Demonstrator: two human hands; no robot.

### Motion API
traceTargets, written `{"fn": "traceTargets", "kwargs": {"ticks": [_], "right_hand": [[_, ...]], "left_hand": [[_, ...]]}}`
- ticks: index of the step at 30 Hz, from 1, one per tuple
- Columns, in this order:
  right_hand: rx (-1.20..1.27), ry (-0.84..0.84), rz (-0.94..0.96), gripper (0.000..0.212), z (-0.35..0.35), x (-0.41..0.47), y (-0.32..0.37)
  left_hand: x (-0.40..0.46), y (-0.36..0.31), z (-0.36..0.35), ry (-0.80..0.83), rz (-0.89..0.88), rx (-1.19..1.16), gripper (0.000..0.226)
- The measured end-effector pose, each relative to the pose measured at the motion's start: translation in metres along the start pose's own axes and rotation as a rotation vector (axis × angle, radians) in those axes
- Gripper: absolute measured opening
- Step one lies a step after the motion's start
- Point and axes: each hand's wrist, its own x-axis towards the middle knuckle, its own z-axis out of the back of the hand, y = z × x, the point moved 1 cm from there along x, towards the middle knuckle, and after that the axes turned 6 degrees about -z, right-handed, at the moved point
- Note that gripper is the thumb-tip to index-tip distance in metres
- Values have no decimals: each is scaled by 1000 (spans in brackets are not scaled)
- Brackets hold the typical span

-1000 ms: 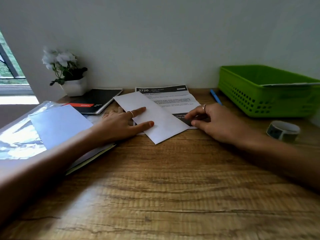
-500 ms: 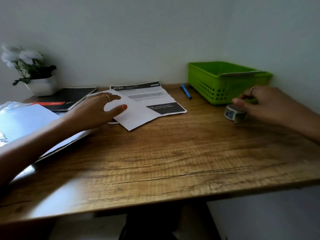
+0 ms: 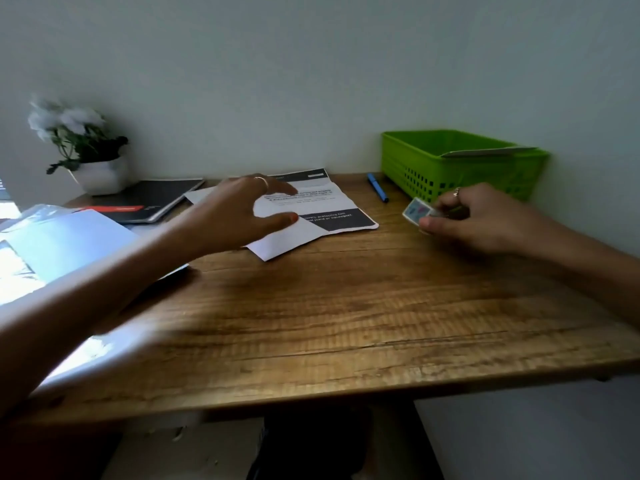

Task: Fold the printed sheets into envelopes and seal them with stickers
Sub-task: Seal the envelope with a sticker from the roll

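A: Where is the printed sheet [image 3: 322, 206] at this moment?

B: It lies flat on the wooden table [image 3: 329, 317], near the back wall. A white envelope [image 3: 280, 242] lies over its near left part, with one corner pointing toward the person.

A: And the left hand [image 3: 239, 216]?

B: It is above the envelope and the sheet, fingers spread and mostly straight. Its grip is released; it grasps nothing. The thumb tip is over the envelope, but I cannot tell if it really touches the paper.

A: What does the right hand [image 3: 474, 220] do?

B: Its grip is closed around the sticker roll [image 3: 417, 211]. The fingers and thumb pinch it, and the roll is tilted, in front of the green basket [image 3: 460, 168].

A: What else is on the table?

B: A blue pen [image 3: 377, 187] lies between the sheet and the basket. At the left back corner stands a white pot with flowers [image 3: 86, 150], and beside it lies a black notebook [image 3: 149, 200]. At the left edge there is a stack of pale sheets in shiny plastic [image 3: 65, 251], partly under the left forearm.
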Motion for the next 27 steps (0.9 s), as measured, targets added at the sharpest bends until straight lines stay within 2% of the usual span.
{"fn": "traceTargets", "kwargs": {"ticks": [6,9,13,16,20,25,27], "right_hand": [[335,107,137,21,-24,15,44],[460,150,176,23,-40,20,62],[615,190,168,27,-60,27,74],[613,202,196,32,-63,27,74],[485,170,309,37,-64,27,71],[496,-34,417,26,-66,23,68],[452,-93,481,32,-67,20,68]], "left_hand": [[9,-27,-11,-30,-126,-131,65],[12,-31,-17,-93,-158,-276,54],[12,-22,-20,-226,-85,-396,35],[9,-17,-19,-230,-41,-437,35],[6,-11,-18,-247,-7,-451,36],[6,-3,-16,-262,38,-397,39],[6,-4,-16,-266,44,-392,38]]}}
